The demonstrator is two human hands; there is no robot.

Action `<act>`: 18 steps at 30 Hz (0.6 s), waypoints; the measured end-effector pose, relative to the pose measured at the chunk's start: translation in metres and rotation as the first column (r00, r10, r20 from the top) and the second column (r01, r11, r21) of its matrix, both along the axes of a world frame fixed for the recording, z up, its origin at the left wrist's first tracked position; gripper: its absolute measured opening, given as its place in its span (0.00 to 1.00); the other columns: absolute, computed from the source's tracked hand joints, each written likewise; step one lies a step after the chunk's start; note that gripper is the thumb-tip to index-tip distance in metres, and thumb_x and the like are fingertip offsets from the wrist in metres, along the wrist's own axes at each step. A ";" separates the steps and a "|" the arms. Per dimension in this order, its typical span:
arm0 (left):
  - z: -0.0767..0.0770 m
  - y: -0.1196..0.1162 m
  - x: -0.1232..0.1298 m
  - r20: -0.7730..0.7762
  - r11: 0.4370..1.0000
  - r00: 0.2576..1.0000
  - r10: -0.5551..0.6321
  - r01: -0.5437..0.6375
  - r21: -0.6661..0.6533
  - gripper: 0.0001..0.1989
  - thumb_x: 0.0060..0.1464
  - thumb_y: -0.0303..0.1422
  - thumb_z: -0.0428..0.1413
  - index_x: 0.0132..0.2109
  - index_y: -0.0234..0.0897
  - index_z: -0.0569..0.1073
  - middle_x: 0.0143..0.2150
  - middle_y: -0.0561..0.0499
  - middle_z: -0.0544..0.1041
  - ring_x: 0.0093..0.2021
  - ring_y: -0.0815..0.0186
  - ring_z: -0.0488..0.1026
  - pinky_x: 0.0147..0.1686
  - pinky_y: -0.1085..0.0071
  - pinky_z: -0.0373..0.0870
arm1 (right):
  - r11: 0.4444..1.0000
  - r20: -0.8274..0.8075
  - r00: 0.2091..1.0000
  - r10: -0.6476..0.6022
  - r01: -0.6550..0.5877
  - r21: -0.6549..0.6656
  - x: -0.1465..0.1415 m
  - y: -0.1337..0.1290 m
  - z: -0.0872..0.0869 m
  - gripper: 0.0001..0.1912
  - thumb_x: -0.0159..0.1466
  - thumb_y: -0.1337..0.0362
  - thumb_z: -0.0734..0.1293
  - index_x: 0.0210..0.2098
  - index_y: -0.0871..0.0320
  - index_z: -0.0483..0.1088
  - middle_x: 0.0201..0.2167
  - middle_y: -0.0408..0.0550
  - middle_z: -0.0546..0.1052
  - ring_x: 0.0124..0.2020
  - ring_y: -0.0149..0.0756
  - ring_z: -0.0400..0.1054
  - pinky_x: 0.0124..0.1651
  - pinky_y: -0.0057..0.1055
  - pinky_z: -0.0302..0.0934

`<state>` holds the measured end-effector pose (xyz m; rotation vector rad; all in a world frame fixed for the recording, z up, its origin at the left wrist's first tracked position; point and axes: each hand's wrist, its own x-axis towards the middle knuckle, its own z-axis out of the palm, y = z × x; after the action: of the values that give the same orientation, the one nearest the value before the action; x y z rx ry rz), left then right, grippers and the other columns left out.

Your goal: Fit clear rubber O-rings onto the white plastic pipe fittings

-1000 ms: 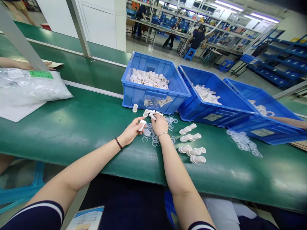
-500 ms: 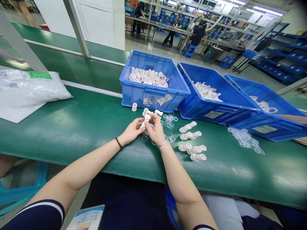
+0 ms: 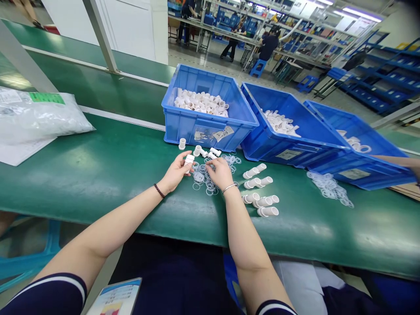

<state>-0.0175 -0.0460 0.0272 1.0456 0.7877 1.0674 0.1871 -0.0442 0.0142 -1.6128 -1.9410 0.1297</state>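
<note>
My left hand (image 3: pixel 173 176) grips a white plastic pipe fitting (image 3: pixel 189 160), held upright with its wider collar at the top. To its right, my right hand (image 3: pixel 222 175) reaches down into a loose pile of clear rings (image 3: pixel 199 176), its fingertips drawn together among them. Whether a ring is between those fingertips is too small to tell. Beyond the hands, several loose white fittings (image 3: pixel 197 151) stand or lie before the left bin. Several assembled-looking white tubes (image 3: pixel 268 211) stand in a group right of my right forearm.
Three blue bins (image 3: pixel 210 124) holding white parts line the back of the green table (image 3: pixel 108 175). A second heap of rings (image 3: pixel 330 188) lies at right. A plastic bag (image 3: pixel 42 116) rests at far left. Another person's arm (image 3: pixel 395 161) reaches in at the right edge.
My hands have parted. The left drew slightly left with the fitting; the right let go of it and moved down to the rings. The view shifted a little.
</note>
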 end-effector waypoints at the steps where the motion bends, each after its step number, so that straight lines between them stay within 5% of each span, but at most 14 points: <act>1: 0.000 0.000 0.000 -0.002 1.000 1.000 0.002 -0.002 0.000 0.29 0.54 0.35 0.59 0.61 0.40 0.62 0.43 0.48 0.74 0.34 0.70 0.70 0.31 0.76 0.66 | 1.000 0.030 0.999 0.014 -0.014 -0.005 -0.003 -0.001 -0.001 0.09 0.62 0.62 0.65 0.39 0.57 0.75 0.39 0.53 0.72 0.44 0.46 0.64 0.51 0.44 0.61; 11: -0.004 0.001 0.000 -0.066 0.999 0.998 -0.023 0.026 0.040 0.27 0.55 0.34 0.57 0.61 0.40 0.63 0.45 0.46 0.74 0.35 0.69 0.71 0.33 0.74 0.67 | 0.999 -0.002 1.000 0.014 -0.014 0.035 -0.008 -0.003 0.002 0.07 0.63 0.64 0.64 0.36 0.57 0.74 0.37 0.51 0.75 0.41 0.44 0.66 0.47 0.41 0.62; 18: -0.011 0.003 -0.003 -0.333 0.967 0.943 -0.006 0.090 0.237 0.27 0.54 0.36 0.56 0.61 0.38 0.65 0.54 0.45 0.72 0.44 0.64 0.71 0.42 0.69 0.68 | 0.994 -0.218 0.972 0.086 -0.069 0.086 -0.020 -0.011 0.015 0.08 0.65 0.62 0.62 0.38 0.56 0.72 0.35 0.47 0.77 0.35 0.36 0.69 0.41 0.34 0.63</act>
<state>-0.0208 -0.0426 0.0158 1.4793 0.9045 0.9773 0.1666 -0.0555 0.0289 -1.4083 -1.8143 0.2516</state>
